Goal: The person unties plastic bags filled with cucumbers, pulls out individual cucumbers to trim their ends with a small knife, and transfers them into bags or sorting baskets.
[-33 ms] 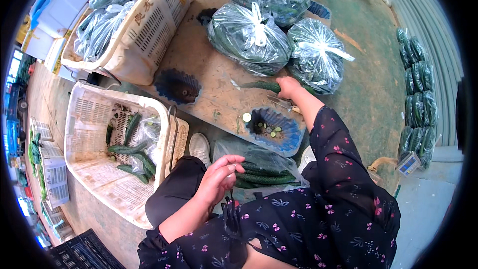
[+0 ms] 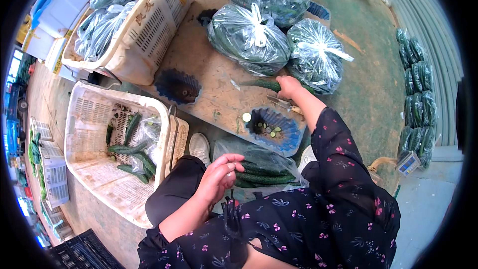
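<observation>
My right hand is closed around the middle of a long green cucumber on the worn board, just in front of the tied bags. Below it lies a knife, partly hidden by my forearm. My left hand hovers near my lap with its fingers loosely curled, and nothing shows in it. Beside that hand, between my feet, an untied clear plastic bag contains several cucumbers. A cut cucumber piece sits at the rim of a blue fluted hollow, which has several slices inside.
Three tied cucumber bags stand on the board. To my left, a white crate contains loose cucumbers; another crate behind it holds bagged ones. Bagged cucumbers line the right wall, near a small scale.
</observation>
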A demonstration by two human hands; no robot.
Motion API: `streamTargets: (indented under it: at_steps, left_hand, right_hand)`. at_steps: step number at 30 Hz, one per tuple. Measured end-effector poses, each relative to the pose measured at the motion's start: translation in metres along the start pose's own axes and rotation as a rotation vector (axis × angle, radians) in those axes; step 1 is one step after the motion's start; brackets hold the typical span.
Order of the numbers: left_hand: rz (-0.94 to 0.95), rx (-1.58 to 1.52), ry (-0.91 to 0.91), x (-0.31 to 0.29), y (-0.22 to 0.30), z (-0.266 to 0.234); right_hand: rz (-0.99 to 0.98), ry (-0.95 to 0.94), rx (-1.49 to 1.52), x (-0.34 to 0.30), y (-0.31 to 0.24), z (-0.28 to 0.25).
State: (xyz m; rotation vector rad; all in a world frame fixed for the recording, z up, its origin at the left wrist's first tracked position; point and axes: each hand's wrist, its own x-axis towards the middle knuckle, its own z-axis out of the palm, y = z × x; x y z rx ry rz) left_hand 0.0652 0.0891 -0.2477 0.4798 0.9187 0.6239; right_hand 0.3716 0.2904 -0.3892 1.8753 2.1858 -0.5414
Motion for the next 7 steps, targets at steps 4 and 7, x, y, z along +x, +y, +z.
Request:
streamTargets:
  at_steps: [4, 7]
  left_hand:
    - [0.024, -0.050, -0.001, 0.001, -0.001, -0.003]
    - [0.068, -0.096, -0.013, 0.005, -0.004, -0.008]
  right_hand:
    - [-0.209, 0.398, 0.312, -0.052, -0.038, -0.054]
    - [-0.525, 0.401, 0.590, -0.099, -0.082, -0.086]
